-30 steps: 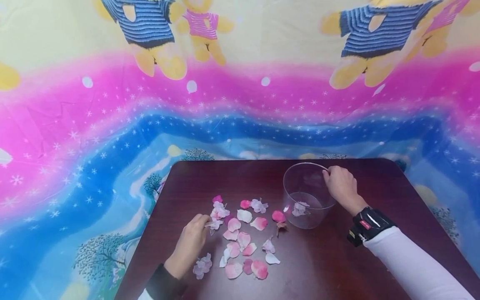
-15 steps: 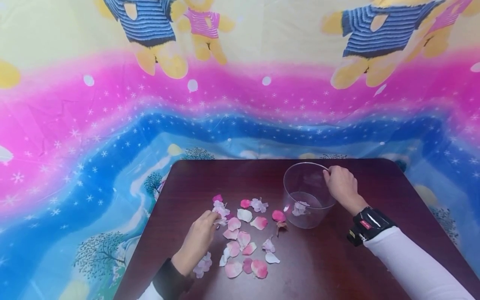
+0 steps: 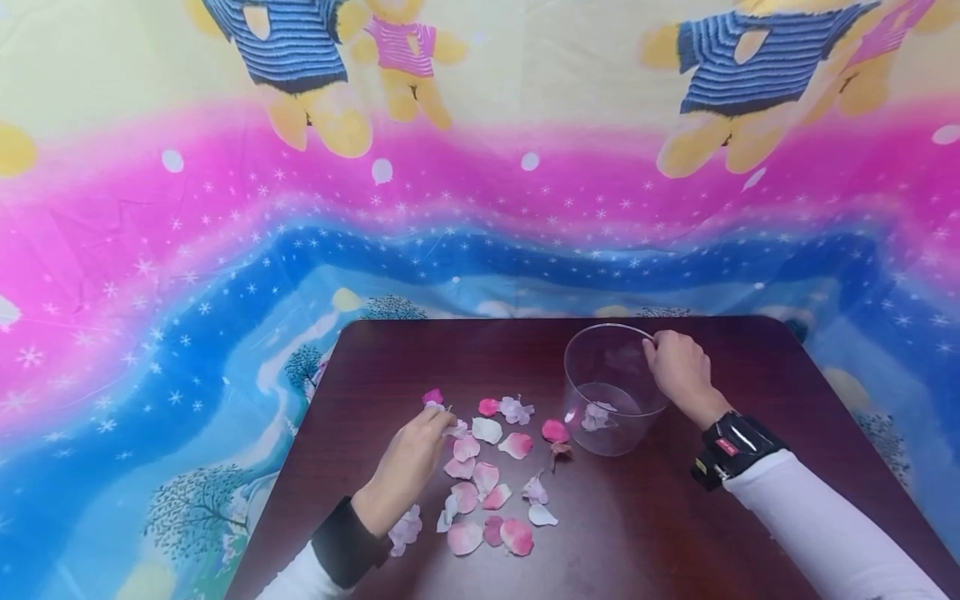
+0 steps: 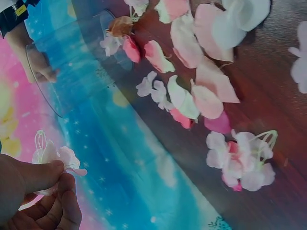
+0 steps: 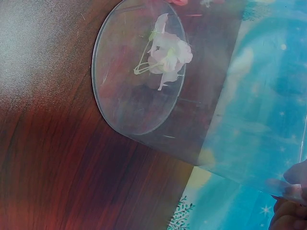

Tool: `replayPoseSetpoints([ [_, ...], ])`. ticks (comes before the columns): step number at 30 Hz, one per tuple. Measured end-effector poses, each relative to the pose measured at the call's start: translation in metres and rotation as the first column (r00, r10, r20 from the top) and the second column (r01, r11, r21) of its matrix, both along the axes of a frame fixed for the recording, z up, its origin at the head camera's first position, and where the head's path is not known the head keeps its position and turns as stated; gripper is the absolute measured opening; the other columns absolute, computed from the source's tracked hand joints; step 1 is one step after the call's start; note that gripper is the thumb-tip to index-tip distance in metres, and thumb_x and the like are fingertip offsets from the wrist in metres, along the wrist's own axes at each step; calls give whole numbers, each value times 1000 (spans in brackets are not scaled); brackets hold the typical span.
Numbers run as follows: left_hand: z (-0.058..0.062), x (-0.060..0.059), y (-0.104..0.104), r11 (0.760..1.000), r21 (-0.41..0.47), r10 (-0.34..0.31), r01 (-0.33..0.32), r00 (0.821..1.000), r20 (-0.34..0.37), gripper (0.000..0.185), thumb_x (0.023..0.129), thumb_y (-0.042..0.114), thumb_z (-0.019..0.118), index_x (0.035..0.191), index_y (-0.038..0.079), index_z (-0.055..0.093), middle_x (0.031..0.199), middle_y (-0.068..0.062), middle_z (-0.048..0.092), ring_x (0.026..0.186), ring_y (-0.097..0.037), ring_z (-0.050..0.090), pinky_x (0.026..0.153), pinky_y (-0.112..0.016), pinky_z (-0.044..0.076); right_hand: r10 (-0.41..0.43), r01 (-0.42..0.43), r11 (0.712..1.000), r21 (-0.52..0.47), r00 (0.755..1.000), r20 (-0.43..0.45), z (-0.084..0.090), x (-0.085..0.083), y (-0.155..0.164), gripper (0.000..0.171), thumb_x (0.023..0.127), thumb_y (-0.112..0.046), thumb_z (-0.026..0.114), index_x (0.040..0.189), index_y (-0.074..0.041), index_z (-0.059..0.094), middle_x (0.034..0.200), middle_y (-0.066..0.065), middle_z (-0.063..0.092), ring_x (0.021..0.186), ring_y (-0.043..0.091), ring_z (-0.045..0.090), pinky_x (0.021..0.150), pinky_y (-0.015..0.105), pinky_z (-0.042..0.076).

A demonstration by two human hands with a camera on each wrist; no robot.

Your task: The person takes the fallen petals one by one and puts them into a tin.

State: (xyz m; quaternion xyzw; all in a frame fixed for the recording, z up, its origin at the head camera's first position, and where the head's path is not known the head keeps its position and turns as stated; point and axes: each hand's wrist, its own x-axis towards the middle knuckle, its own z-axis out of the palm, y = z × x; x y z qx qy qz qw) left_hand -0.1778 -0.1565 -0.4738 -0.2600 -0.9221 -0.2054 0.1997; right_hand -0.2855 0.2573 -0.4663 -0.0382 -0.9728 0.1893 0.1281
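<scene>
Several pink and white fabric petals [image 3: 487, 479] and small flower heads lie scattered on a dark wooden table [image 3: 645, 533]. My left hand [image 3: 442, 419] hovers over their far left part and pinches a pale pink flower [image 4: 55, 158] between thumb and forefinger. More petals [image 4: 201, 91] and a flower cluster [image 4: 240, 160] lie below it. My right hand [image 3: 663, 354] grips the far right rim of a clear plastic bowl [image 3: 600, 375]. One white flower [image 5: 165, 52] lies on the bowl's bottom [image 5: 129, 81].
A bright printed sheet [image 3: 480, 208] with bears and stars hangs behind the table and drapes down on both sides. Bare table surface lies in front of the bowl and along the near edge. A black band [image 3: 731, 446] sits on my right wrist.
My left hand has moved right and away from me across the petals, lifting a flower off the table. My right hand and the bowl have stayed put.
</scene>
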Motion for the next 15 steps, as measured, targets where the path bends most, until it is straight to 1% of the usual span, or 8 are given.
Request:
replayPoseSetpoints([
  [4,2,-3,6,999,-17,-33,33,999,-26,29,77,-7,82,98,10,70,89,-1,66,81,-15,67,76,-28,60,-3,3,1000,1,1000,-13,-1,0,1,35,102,-24,55,75,-4,63,67,14,61,69,40,63,51,47,43],
  [7,6,-4,11,998,-25,-51,50,998,-33,27,79,-7,80,98,10,70,89,0,66,80,-14,67,74,-27,60,2,-2,1000,0,1000,-16,-2,0,1,35,102,-24,55,74,-4,63,67,14,61,68,39,63,50,47,42],
  [11,13,-4,18,997,-24,-72,72,997,-13,26,80,-4,81,101,9,71,91,-1,66,82,-13,67,76,-26,60,7,-7,1000,3,1000,-21,-2,1,0,36,102,-25,55,73,-5,62,68,15,61,68,40,63,50,47,42],
  [15,21,-5,28,995,-40,-95,95,995,2,27,81,0,82,104,9,71,91,-1,66,84,-13,67,77,-26,61,-2,2,1000,6,1000,-22,-2,2,1,36,102,-25,55,73,-5,61,71,18,64,72,44,65,51,49,43],
])
